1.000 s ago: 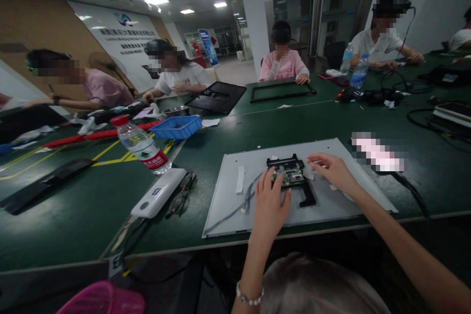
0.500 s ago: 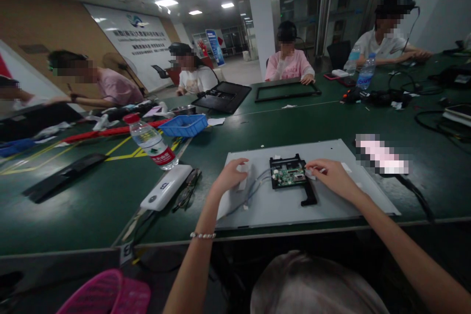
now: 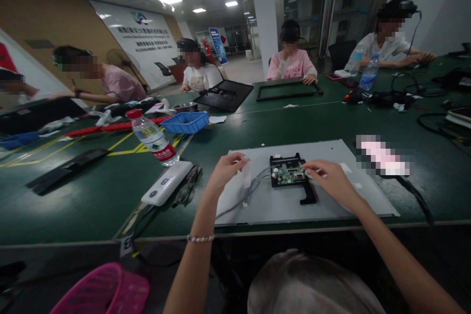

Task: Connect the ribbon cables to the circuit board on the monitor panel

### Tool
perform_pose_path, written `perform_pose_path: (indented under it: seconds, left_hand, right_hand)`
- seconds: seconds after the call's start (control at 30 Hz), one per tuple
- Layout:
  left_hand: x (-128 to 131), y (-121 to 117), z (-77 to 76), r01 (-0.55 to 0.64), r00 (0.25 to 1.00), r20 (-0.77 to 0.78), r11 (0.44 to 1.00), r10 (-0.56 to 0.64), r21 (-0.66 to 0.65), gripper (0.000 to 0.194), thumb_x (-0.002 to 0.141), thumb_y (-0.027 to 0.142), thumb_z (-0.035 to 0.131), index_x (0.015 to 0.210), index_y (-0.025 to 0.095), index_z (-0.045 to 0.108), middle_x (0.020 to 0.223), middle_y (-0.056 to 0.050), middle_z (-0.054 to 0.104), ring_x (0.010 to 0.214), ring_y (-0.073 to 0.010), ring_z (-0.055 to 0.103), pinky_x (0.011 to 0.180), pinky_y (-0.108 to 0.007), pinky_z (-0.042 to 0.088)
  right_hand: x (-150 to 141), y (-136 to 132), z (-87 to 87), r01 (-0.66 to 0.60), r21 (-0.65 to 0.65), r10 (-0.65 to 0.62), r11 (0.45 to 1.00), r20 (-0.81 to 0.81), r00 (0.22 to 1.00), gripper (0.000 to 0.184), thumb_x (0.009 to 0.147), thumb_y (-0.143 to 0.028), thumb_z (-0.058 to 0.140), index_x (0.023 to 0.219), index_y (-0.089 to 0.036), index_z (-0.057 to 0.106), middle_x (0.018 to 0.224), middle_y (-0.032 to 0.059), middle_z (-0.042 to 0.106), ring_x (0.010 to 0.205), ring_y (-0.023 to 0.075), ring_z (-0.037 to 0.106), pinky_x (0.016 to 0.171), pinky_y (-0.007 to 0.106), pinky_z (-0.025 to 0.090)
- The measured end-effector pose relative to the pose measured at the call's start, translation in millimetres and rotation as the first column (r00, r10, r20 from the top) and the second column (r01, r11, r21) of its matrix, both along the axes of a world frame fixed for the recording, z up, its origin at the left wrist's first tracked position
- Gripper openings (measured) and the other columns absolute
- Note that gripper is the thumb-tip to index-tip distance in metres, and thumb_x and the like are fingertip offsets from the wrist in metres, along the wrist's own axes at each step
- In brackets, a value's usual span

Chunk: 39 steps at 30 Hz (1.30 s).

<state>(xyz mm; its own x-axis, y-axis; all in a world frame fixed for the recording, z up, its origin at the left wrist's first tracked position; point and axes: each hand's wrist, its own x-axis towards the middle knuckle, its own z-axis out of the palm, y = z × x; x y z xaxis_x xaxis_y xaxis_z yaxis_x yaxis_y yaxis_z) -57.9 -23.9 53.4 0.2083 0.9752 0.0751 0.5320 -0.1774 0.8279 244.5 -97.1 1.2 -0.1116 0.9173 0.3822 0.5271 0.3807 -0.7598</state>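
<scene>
head-worn view | facing forward and down | green table [image 3: 221, 138] close below

Office-like workroom (logo wall sign [image 3: 142, 41], long green worktable [image 3: 235, 132]).

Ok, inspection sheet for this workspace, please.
Surface: glossy dark-green tabletop.
Work items: green circuit board on black bracket, on flat grey panel.
Clutter: clear red-capped plastic bottle; white oblong power bank; dark-framed eyeglasses; blue plastic tray.
Hands: left hand, pinched, at pale strip, grip unclear; right hand at board's right edge, contact unclear.
Cables: thin grey cable left of board; thick black cable right of panel.
Surroundings: people seated opposite; pink plastic basket below.
</scene>
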Motion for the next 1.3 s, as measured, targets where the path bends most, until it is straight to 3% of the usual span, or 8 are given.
perform_pose_path:
  seconds: [0.17,0.27,0.43,0.57,0.73,0.93,1.13,1.3]
  left_hand:
    - [16,-5,-19.5,0.105,0.978,-0.183,0.994,-0.105,-0.008,0.027,0.079,0.037,0.053,0.081,0.015,0.068,0.074,-0.003,0.064,0.062,-0.0131,0.054,0.062,-0.025,0.044]
    - [16,-5,-30.8,0.094,0.946,-0.312,0.996,-0.087,0.007,0.023,0.079,0.031,0.053,0.086,0.016,0.068,0.08,-0.004,0.066,0.067,-0.0147,0.057,0.07,-0.028,0.047]
    - [19,-26,-32.6,-0.008,0.938,-0.332,0.961,0.103,0.277,0.027,0.08,0.021,0.052,0.106,0.018,0.062,0.109,-0.007,0.062,0.075,-0.0143,0.06,0.081,-0.031,0.048]
    - [25,-49,-30.1,0.072,0.908,-0.403,0.91,0.11,0.408,0.024,0.085,0.014,0.045,0.103,0.019,0.061,0.104,-0.006,0.062,0.093,-0.0183,0.06,0.089,-0.034,0.046]
    - [24,-60,-43.2,0.171,0.847,-0.531,0.935,0.022,0.312,0.032,0.083,0.01,0.046,0.112,0.018,0.059,0.112,-0.007,0.064,0.105,-0.0219,0.059,0.096,-0.037,0.045]
    - [17,-58,-58.1,0.12,0.885,-0.465,0.964,0.004,0.238,0.038,0.087,0.015,0.044,0.124,0.018,0.053,0.124,-0.007,0.061,0.114,-0.02,0.057,0.101,-0.036,0.043]
    - [15,-55,-56.5,0.071,0.929,-0.37,0.978,0.007,0.196,0.042,0.084,0.017,0.049,0.125,0.016,0.051,0.126,-0.008,0.06,0.117,-0.0193,0.056,0.104,-0.035,0.041]
    - [16,-55,-59.0,0.054,0.95,-0.31,0.969,0.024,0.241,0.039,0.083,0.02,0.051,0.123,0.017,0.053,0.123,-0.007,0.062,0.115,-0.0188,0.057,0.103,-0.035,0.042]
  right_hand:
    - [-38,-15,7.1,-0.152,0.047,0.151,0.987,0.029,0.988,0.025,0.087,-0.019,0.047,0.1,-0.026,0.067,0.103,0.0037,0.068,0.093,0.0186,0.063,0.083,0.034,0.051]
    - [-59,-21,8.3,-0.224,0.09,0.217,0.97,0.079,0.973,0.03,0.088,-0.015,0.045,0.105,-0.027,0.065,0.107,0.0038,0.067,0.1,0.0186,0.061,0.091,0.036,0.049]
    - [-83,-27,8.0,-0.289,0.122,0.258,0.95,0.22,0.941,0.029,0.088,-0.012,0.045,0.11,-0.019,0.064,0.115,0.0075,0.063,0.109,0.0182,0.057,0.099,0.035,0.045]
    - [-98,-31,7.9,-0.344,0.121,0.291,0.931,0.32,0.902,0.029,0.088,-0.013,0.048,0.114,-0.016,0.061,0.118,0.0092,0.062,0.111,0.0192,0.056,0.099,0.034,0.045]
    - [-111,-33,2.0,-0.409,0.128,0.323,0.903,0.424,0.846,0.028,0.088,-0.015,0.051,0.114,-0.013,0.059,0.118,0.0104,0.063,0.115,0.0216,0.054,0.104,0.038,0.042]
    - [-114,-37,-9.6,-0.378,0.156,0.284,0.913,0.426,0.859,0.03,0.09,-0.017,0.047,0.118,-0.013,0.058,0.122,0.0107,0.062,0.119,0.0207,0.052,0.106,0.037,0.04]
    - [-113,-39,-12.6,-0.351,0.146,0.27,0.925,0.396,0.878,0.03,0.09,-0.017,0.046,0.117,-0.013,0.059,0.121,0.01,0.062,0.119,0.0191,0.053,0.106,0.035,0.04]
    - [-112,-39,-11.3,-0.342,0.151,0.263,0.927,0.389,0.883,0.029,0.09,-0.017,0.046,0.115,-0.014,0.061,0.121,0.01,0.062,0.117,0.0194,0.054,0.105,0.036,0.041]
